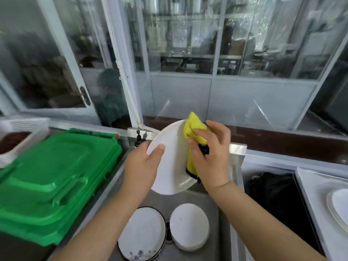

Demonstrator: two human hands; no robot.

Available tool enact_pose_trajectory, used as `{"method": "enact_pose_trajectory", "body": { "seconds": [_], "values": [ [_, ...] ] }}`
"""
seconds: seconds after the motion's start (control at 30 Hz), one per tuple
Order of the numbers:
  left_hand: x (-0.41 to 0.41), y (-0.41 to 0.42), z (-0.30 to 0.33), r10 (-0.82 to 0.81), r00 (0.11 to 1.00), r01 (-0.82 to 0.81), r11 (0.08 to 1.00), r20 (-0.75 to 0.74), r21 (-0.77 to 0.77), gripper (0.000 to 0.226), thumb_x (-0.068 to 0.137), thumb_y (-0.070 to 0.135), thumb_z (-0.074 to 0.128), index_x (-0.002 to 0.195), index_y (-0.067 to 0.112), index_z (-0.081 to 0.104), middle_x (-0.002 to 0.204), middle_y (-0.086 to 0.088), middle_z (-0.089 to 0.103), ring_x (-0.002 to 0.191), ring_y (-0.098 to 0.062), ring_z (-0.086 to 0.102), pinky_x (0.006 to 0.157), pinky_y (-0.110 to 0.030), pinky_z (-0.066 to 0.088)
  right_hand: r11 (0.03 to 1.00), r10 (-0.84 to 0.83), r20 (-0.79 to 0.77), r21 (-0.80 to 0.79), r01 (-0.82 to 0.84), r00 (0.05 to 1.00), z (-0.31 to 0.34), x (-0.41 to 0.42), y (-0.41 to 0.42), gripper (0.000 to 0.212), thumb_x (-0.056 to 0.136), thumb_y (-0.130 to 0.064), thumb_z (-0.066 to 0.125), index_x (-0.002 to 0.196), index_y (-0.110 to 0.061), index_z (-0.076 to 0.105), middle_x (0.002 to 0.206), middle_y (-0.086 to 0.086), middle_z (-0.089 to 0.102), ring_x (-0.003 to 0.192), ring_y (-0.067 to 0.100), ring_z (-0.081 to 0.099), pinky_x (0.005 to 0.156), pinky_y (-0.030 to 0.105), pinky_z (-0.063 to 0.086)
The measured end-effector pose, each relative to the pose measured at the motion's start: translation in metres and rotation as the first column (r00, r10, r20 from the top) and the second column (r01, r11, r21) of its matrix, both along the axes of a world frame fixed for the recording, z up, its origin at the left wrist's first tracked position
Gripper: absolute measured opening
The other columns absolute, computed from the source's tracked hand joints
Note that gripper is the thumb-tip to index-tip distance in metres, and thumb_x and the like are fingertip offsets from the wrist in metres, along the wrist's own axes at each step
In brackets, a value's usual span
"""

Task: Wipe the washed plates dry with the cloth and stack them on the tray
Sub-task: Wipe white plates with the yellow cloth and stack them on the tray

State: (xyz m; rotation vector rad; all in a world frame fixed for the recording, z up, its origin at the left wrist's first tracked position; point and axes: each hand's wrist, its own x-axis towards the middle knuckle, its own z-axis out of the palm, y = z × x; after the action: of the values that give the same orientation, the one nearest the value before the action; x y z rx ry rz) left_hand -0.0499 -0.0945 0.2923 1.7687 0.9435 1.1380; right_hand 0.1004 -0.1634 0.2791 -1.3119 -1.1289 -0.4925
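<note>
My left hand (143,164) grips the left rim of a white plate (172,166), tilted up over the steel sink (224,213), thumb on its face. My right hand (211,157) holds a bunched yellow cloth (194,129) with black trim against the plate's right side. Two more plates lie in the sink below: a dark-rimmed one with a blue flower print (143,232) and a plain white one (189,225). At the far right a stack of white plates (339,204) rests on a white tray (308,187).
A green plastic bin lid (56,181) fills the left. A white basket (24,132) stands behind it. A tap (139,138) sits at the sink's back edge. A black bin bag (273,191) lies between sink and tray. Glass partitions rise behind.
</note>
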Motion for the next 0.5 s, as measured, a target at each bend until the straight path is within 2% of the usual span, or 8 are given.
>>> {"method": "enact_pose_trajectory", "body": {
  "seconds": [0.07,0.13,0.2,0.27,0.33,0.4,0.5],
  "values": [
    [0.001,-0.003,0.015,-0.001,0.997,0.006,0.998,0.076,-0.069,0.010,0.081,0.038,0.061,0.072,0.037,0.064,0.064,0.018,0.065,0.054,0.003,0.056,0.056,-0.029,0.045,0.995,-0.103,0.064,0.002,0.103,0.993,0.013,-0.001,0.006,0.024,0.081,-0.008,0.072,0.103,-0.016,0.065,0.116,0.012,0.054,0.107,0.028,0.050,0.093,0.041,0.043],
    [0.000,-0.003,0.024,0.017,0.989,0.008,0.986,0.149,-0.164,0.009,0.084,0.029,0.064,0.076,0.031,0.068,0.066,0.012,0.069,0.058,-0.005,0.061,0.059,-0.030,0.049,0.950,-0.303,0.172,-0.022,0.311,0.937,0.022,-0.002,0.009,0.017,0.085,-0.024,0.066,0.100,-0.018,0.070,0.116,0.008,0.063,0.106,0.028,0.047,0.090,0.044,0.037],
    [-0.002,-0.001,0.028,0.049,0.971,0.015,0.964,0.235,-0.264,0.012,0.086,0.022,0.065,0.076,0.020,0.070,0.067,0.007,0.072,0.061,-0.012,0.066,0.053,-0.025,0.051,0.894,-0.395,0.317,-0.082,0.440,0.862,0.024,-0.008,0.009,0.030,0.088,-0.038,0.057,0.107,-0.020,0.072,0.122,0.003,0.063,0.107,0.029,0.045,0.088,0.044,0.034],
    [-0.008,0.001,0.032,0.075,0.946,0.037,0.942,0.316,-0.334,0.014,0.089,0.021,0.064,0.077,0.016,0.069,0.067,0.003,0.072,0.058,-0.012,0.067,0.046,-0.021,0.050,0.870,-0.352,0.455,-0.163,0.466,0.818,0.023,-0.017,0.006,0.046,0.089,-0.046,0.048,0.121,-0.019,0.066,0.131,0.006,0.059,0.106,0.032,0.046,0.087,0.045,0.037],
    [-0.015,0.004,0.035,0.061,0.946,0.052,0.942,0.320,-0.331,0.021,0.092,0.030,0.059,0.081,0.016,0.069,0.071,0.003,0.073,0.060,-0.010,0.069,0.046,-0.020,0.049,0.863,-0.292,0.500,-0.230,0.450,0.815,0.025,-0.024,0.004,0.051,0.091,-0.044,0.043,0.129,-0.016,0.061,0.136,0.008,0.055,0.104,0.035,0.051,0.086,0.047,0.042],
    [-0.021,0.006,0.037,0.052,0.950,0.053,0.945,0.307,-0.323,0.033,0.094,0.043,0.052,0.083,0.019,0.071,0.077,0.003,0.075,0.069,-0.013,0.071,0.053,-0.025,0.054,0.867,-0.272,0.489,-0.249,0.432,0.829,0.036,-0.033,0.008,0.047,0.092,-0.037,0.042,0.128,-0.015,0.061,0.135,0.009,0.056,0.100,0.038,0.056,0.084,0.048,0.045],
    [-0.028,0.012,0.044,0.066,0.947,0.039,0.948,0.314,-0.317,0.043,0.093,0.053,0.046,0.075,0.024,0.073,0.078,-0.003,0.074,0.078,-0.024,0.071,0.072,-0.040,0.056,0.895,-0.224,0.470,-0.248,0.371,0.854,0.052,-0.051,0.018,0.042,0.090,-0.030,0.049,0.127,-0.017,0.062,0.135,0.010,0.055,0.099,0.038,0.056,0.081,0.047,0.045]
  ]
}}
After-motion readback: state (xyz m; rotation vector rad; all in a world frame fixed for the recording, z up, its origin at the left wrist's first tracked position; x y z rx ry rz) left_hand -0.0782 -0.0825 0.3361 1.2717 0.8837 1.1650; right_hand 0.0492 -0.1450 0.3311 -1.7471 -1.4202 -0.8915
